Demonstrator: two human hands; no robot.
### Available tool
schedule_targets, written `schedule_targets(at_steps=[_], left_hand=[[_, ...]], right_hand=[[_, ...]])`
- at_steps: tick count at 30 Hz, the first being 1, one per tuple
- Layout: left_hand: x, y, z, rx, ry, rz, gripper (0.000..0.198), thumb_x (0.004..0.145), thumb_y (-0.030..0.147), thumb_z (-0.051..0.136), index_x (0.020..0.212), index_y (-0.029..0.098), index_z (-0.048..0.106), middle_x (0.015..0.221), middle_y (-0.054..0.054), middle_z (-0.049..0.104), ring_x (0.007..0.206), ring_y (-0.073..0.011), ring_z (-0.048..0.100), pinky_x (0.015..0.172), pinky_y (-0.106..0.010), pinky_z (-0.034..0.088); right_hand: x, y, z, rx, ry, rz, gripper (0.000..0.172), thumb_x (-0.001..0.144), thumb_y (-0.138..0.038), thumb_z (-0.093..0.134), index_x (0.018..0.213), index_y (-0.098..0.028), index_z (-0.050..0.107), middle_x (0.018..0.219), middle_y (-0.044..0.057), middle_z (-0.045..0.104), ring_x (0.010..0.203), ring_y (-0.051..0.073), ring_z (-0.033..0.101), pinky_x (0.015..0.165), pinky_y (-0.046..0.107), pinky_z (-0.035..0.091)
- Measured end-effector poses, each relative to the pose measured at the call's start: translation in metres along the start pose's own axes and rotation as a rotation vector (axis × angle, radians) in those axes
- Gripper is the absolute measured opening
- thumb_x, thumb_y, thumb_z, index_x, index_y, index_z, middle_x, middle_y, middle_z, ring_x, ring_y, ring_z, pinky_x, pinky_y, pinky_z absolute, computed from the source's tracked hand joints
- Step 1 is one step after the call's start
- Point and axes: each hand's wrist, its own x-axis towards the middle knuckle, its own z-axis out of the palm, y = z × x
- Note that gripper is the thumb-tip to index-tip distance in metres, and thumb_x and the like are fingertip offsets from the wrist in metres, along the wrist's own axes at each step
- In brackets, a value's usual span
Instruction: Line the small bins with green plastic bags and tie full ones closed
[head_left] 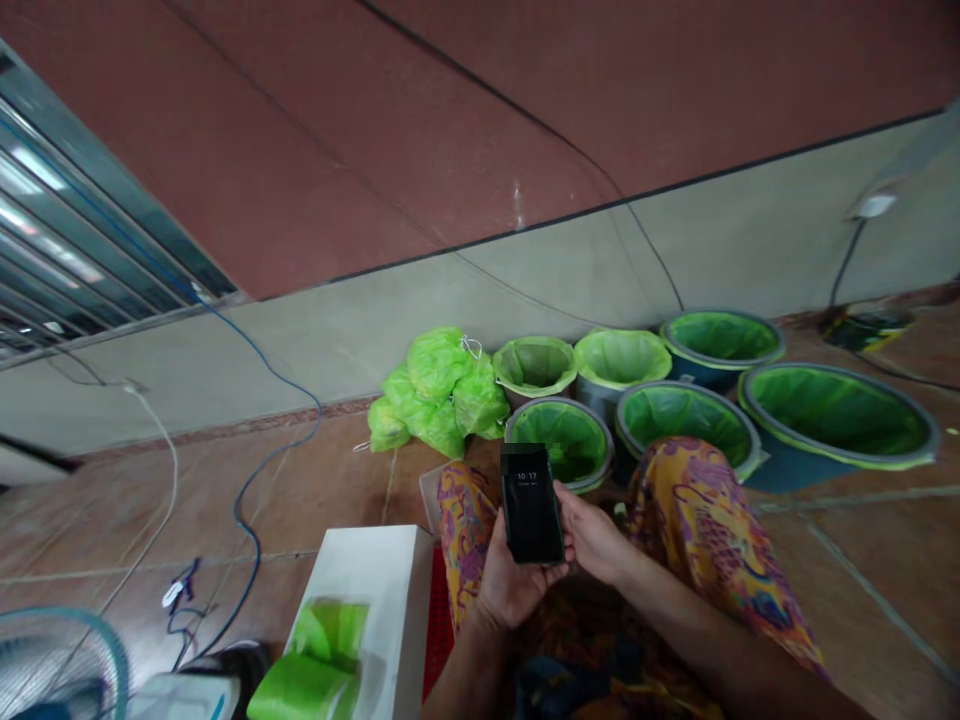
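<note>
A black smartphone (534, 515) with a dark lock screen showing the time 10:17 lies in my left hand (510, 580), whose fingers wrap under its lower end. My right hand (592, 530) touches the phone's right edge, with the thumb along its side; its other fingers are partly hidden behind the phone. Just beyond the phone stands a bin (570, 403) with a green liner. My knees, in patterned orange and purple cloth (697, 520), flank both hands.
Several more green-lined bins (840, 370) stand along the wall to the right. Tied green bags (435, 385) are piled left of them. A white box (375, 550) with a green bag roll (300, 685) sits at lower left. A blue cable (251, 530) crosses the floor near a fan (60, 650).
</note>
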Motion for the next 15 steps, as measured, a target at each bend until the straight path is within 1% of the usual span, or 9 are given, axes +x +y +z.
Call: schedule_targets(at_steps=[5,9,15], left_hand=[[0.004,-0.007,-0.007,-0.027,-0.001,0.016,0.077,0.085,0.067,0.035,0.113,0.001,0.062,0.092,-0.019,0.071,0.080,-0.0230,0.066,0.074,-0.032,0.046],[0.005,-0.008,-0.009,-0.031,-0.006,0.024,0.077,0.085,0.068,0.036,0.114,0.001,0.061,0.093,-0.019,0.070,0.081,-0.0231,0.065,0.073,-0.032,0.047],[0.004,-0.009,-0.008,-0.033,0.030,0.011,0.081,0.083,0.071,0.034,0.115,0.002,0.061,0.095,-0.018,0.071,0.081,-0.0228,0.066,0.073,-0.031,0.048]], right_hand=[[0.007,0.005,-0.009,0.048,-0.056,0.062,0.042,0.082,-0.057,0.051,0.070,-0.017,0.053,0.044,-0.006,0.038,0.035,0.005,0.029,0.033,0.017,0.019],[0.008,0.004,-0.015,0.055,-0.100,0.093,0.040,0.087,-0.051,0.045,0.069,-0.017,0.053,0.045,-0.005,0.038,0.035,0.006,0.029,0.033,0.017,0.021],[0.011,0.005,-0.022,0.103,-0.150,0.112,0.030,0.084,-0.046,0.048,0.073,-0.018,0.052,0.047,-0.004,0.042,0.037,0.006,0.030,0.034,0.017,0.019]])
